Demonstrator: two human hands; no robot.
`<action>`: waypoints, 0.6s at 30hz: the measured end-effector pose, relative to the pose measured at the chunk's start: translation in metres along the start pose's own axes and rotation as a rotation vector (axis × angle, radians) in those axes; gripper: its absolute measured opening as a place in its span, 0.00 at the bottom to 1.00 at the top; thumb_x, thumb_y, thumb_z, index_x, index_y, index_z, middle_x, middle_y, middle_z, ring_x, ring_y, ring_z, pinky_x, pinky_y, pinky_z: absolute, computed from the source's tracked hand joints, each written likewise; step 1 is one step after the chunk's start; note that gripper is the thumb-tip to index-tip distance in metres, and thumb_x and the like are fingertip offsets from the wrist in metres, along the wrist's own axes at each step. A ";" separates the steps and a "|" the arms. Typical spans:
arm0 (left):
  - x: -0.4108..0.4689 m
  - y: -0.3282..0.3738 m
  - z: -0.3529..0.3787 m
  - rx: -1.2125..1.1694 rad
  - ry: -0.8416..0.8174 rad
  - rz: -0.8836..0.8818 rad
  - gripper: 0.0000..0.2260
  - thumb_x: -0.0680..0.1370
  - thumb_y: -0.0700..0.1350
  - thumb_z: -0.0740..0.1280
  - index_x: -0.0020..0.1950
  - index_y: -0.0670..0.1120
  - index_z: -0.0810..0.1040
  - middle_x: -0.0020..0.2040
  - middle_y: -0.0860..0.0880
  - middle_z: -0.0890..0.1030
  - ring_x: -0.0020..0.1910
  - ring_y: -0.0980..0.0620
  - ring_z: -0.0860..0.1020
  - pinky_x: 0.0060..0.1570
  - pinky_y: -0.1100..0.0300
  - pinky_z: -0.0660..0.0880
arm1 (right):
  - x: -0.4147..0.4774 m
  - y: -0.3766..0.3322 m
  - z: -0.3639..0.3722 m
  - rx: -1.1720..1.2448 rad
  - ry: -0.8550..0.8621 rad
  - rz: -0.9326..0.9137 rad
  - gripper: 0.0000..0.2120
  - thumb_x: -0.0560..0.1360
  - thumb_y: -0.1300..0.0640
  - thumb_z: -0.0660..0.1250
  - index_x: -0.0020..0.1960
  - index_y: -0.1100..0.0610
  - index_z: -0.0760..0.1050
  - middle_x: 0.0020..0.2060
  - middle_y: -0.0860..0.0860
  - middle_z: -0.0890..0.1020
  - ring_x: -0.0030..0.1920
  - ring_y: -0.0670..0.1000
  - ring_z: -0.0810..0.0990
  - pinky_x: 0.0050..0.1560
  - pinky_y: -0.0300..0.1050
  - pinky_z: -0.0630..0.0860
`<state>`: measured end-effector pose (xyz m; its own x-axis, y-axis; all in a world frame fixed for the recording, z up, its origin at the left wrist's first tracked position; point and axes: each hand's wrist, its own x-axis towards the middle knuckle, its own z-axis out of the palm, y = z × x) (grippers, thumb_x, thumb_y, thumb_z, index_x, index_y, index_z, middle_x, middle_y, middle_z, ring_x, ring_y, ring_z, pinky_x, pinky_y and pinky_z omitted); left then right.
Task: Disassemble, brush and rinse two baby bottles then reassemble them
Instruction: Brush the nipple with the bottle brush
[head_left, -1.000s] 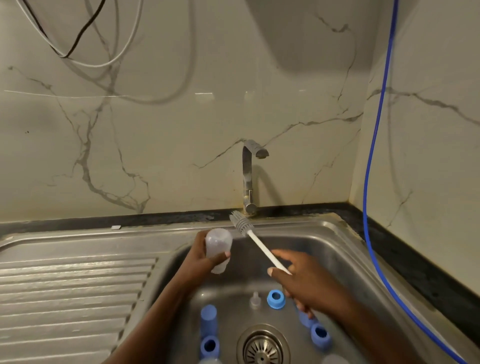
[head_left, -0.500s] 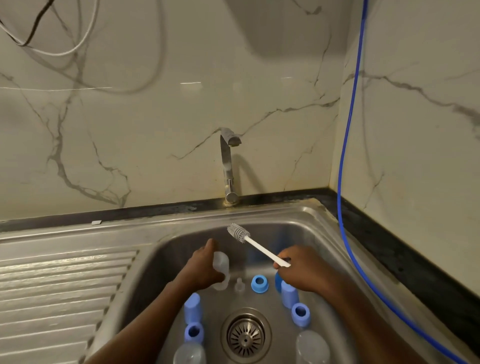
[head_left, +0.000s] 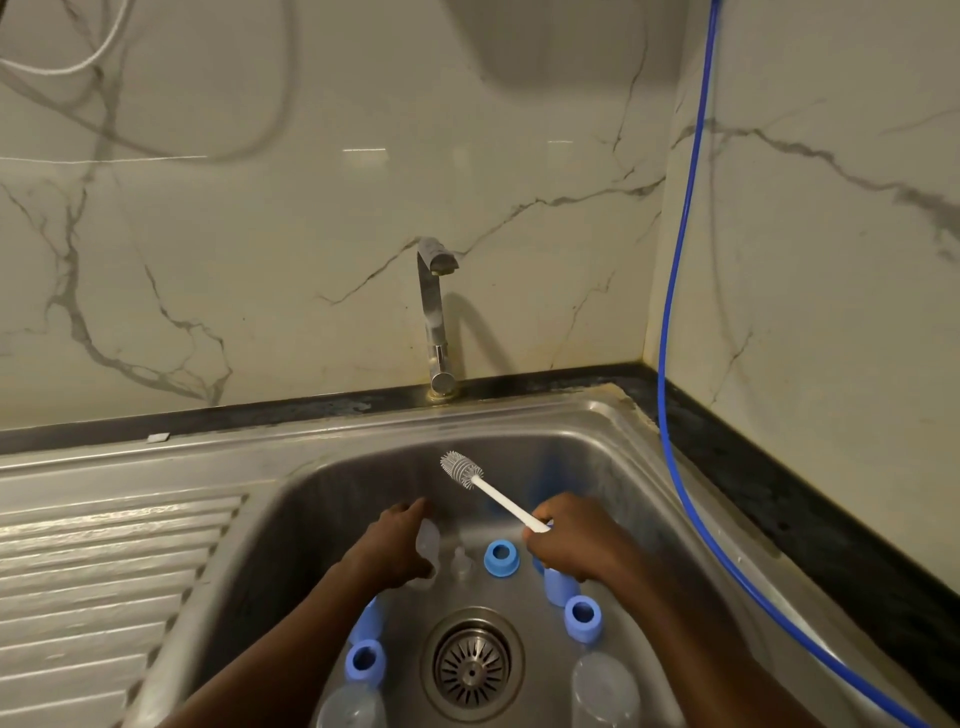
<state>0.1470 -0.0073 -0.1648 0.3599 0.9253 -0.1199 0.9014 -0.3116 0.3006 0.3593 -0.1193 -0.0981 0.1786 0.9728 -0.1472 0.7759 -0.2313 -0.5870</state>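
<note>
My left hand (head_left: 392, 548) is down in the steel sink (head_left: 613, 467), closed around a clear plastic cap (head_left: 428, 540) that rests low near the basin floor. My right hand (head_left: 571, 540) grips the white handle of a bottle brush (head_left: 485, 488), whose grey bristle head points up and to the left. A clear teat (head_left: 460, 564) and a blue ring (head_left: 502, 557) lie between my hands. More blue parts sit at the right (head_left: 583, 618) and left (head_left: 365, 662) of the drain. Two clear bottle bodies (head_left: 605, 691) (head_left: 353, 709) stand at the front.
The drain strainer (head_left: 471, 665) is in the basin's middle. A steel tap (head_left: 434, 317) rises behind the sink against the marble wall. A ribbed draining board (head_left: 104, 571) lies to the left. A blue hose (head_left: 680, 312) hangs down the right wall across the dark counter.
My left hand has lowered the clear cap from above the sink rim down to the basin floor. My right hand and the brush have dropped lower too. The view has tilted downward.
</note>
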 end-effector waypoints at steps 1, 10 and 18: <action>0.000 0.000 0.000 0.010 -0.001 0.003 0.38 0.72 0.47 0.76 0.76 0.51 0.60 0.73 0.45 0.67 0.69 0.45 0.70 0.65 0.52 0.72 | 0.000 0.000 0.000 0.005 0.001 0.002 0.14 0.71 0.60 0.62 0.28 0.53 0.66 0.31 0.51 0.75 0.30 0.49 0.71 0.31 0.40 0.69; -0.005 0.008 -0.009 0.152 -0.063 0.070 0.50 0.67 0.62 0.76 0.80 0.55 0.51 0.79 0.48 0.53 0.76 0.43 0.58 0.71 0.42 0.65 | 0.002 0.002 -0.002 0.032 0.040 -0.007 0.12 0.74 0.59 0.63 0.32 0.52 0.70 0.28 0.48 0.72 0.29 0.47 0.71 0.32 0.39 0.70; 0.011 0.045 -0.004 0.444 0.033 0.197 0.19 0.81 0.57 0.61 0.71 0.55 0.70 0.71 0.50 0.71 0.73 0.47 0.63 0.70 0.42 0.61 | 0.004 0.005 -0.001 0.025 0.055 -0.014 0.13 0.74 0.59 0.63 0.32 0.51 0.69 0.30 0.48 0.73 0.32 0.49 0.73 0.31 0.37 0.68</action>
<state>0.1905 -0.0106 -0.1491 0.5330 0.8432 -0.0695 0.8348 -0.5375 -0.1194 0.3644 -0.1168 -0.1005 0.2016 0.9748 -0.0954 0.7629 -0.2174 -0.6088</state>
